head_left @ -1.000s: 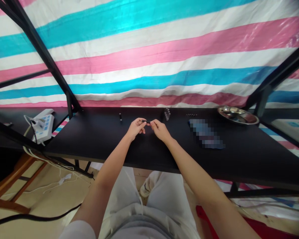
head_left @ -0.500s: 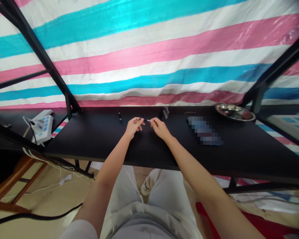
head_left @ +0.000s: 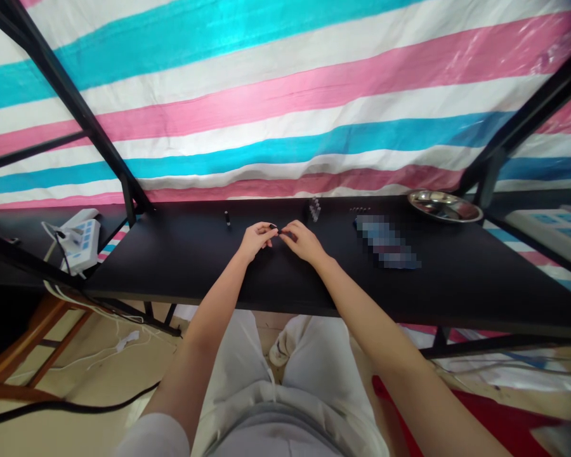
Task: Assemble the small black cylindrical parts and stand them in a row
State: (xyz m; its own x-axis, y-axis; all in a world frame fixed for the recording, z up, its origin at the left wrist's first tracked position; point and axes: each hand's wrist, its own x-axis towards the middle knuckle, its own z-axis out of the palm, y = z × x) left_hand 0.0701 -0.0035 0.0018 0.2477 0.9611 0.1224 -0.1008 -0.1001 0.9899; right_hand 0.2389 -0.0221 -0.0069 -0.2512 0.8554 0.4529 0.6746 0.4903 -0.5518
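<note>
My left hand (head_left: 255, 240) and my right hand (head_left: 301, 240) meet fingertip to fingertip over the black table (head_left: 195, 266). Both pinch a small dark part (head_left: 275, 229) between them; its shape is too small to name. A small black upright vial (head_left: 227, 219) stands on the table to the left of my hands. A cluster of several small vials (head_left: 314, 209) stands just behind my right hand.
A row of tiny dark pieces (head_left: 360, 209) and a blurred flat object (head_left: 385, 241) lie to the right. A metal dish (head_left: 443, 206) sits at the far right. A white power strip (head_left: 78, 238) rests on the left shelf. Black frame bars rise at both sides.
My hands were slightly apart with a thin light piece showing between them; they have since closed together until the fingertips touch. The camera tilted a little.
</note>
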